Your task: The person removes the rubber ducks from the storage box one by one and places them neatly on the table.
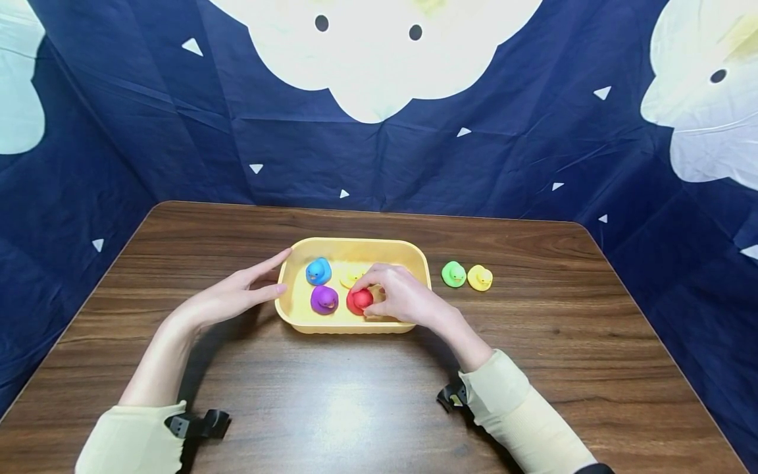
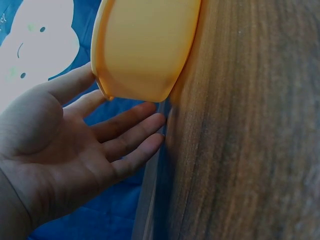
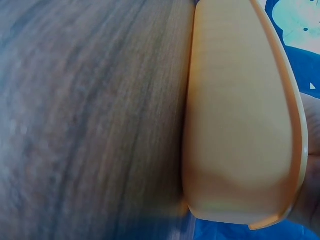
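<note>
A yellow plastic bin (image 1: 349, 327) sits on the table with several rubber ducks in it. My right hand (image 1: 403, 293) reaches over the bin's right side and pinches a red rubber duck (image 1: 359, 301) inside. Left of that are a purple duck (image 1: 324, 299) and a blue duck (image 1: 318, 270); a yellow duck (image 1: 351, 276) is partly hidden behind my right hand. At the bin's left end my left hand (image 1: 227, 299) touches the rim with thumb and a straight finger. In the left wrist view, its other fingers (image 2: 132, 135) extend loosely below the bin.
To the right of the bin, a green duck (image 1: 454, 274) and another yellow duck (image 1: 480, 278) stand side by side on the brown wooden table (image 1: 562, 342). A dark blue cloth (image 1: 296, 164) with white cloud shapes hangs behind the table. Both wrists carry small black devices.
</note>
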`<state>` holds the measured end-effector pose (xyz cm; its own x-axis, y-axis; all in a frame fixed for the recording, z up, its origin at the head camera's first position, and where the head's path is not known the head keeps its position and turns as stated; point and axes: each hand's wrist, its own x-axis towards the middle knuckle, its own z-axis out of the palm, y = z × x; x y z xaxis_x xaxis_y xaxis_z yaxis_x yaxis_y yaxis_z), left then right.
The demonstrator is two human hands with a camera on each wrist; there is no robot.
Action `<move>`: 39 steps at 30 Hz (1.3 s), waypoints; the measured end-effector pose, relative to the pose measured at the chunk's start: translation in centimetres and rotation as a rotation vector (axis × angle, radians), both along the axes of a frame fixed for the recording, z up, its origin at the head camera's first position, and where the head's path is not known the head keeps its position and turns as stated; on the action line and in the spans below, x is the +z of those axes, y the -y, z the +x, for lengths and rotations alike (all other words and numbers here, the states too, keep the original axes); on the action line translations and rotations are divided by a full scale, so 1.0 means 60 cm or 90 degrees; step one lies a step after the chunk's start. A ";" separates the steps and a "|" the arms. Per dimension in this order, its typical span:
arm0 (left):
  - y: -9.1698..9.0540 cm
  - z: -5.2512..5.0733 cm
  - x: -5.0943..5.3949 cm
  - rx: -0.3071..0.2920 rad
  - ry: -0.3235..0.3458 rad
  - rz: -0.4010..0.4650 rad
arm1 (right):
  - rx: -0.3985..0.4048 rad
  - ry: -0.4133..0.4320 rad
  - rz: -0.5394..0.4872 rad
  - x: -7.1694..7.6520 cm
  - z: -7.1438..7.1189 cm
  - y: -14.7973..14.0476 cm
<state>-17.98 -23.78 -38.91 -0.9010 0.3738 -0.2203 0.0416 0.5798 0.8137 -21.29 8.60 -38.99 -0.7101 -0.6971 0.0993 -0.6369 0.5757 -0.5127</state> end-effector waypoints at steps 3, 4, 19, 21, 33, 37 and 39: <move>0.001 0.000 -0.001 0.001 0.000 0.002 | 0.002 -0.009 0.005 -0.001 0.001 0.001; 0.001 0.000 -0.001 0.001 0.000 0.003 | 0.003 -0.011 0.005 -0.001 0.001 0.001; 0.000 0.000 0.000 -0.004 -0.003 0.000 | 0.010 -0.017 -0.001 -0.003 0.002 0.000; 0.000 -0.001 -0.001 -0.004 -0.004 0.000 | 0.010 -0.019 0.001 -0.003 0.002 -0.001; -0.001 0.000 -0.001 -0.011 -0.003 0.022 | 0.006 -0.024 -0.012 -0.001 0.002 -0.004; -0.001 0.001 0.000 -0.012 -0.005 0.028 | 0.003 -0.009 -0.019 0.003 0.003 -0.005; -0.001 0.002 0.000 -0.013 -0.005 0.029 | 0.000 0.000 -0.021 0.004 0.003 -0.006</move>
<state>-17.89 -23.73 -38.91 -0.8948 0.4011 -0.1960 0.0590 0.5414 0.8387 -21.11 8.97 -38.75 -0.7098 -0.6936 0.1231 -0.6373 0.5580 -0.5315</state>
